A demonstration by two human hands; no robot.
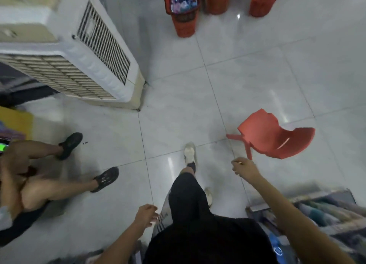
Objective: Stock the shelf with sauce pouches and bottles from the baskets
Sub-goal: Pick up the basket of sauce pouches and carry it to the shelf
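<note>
Our left grip (146,214) and right grip (244,167) hang loose and empty, well short of the baskets (185,26), right nearer.

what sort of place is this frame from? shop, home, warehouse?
Likely a small retail shop. Red baskets, one holding colourful packs, stand on the white tiled floor, a large air cooler sits beside the walkway, and blurred packaged goods lie at the lower right.

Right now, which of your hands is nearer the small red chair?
Right. The right hand sits just down-left of the red chair, close to its legs. The left hand hangs lower and farther left, on the other side of the person's leg.
</note>
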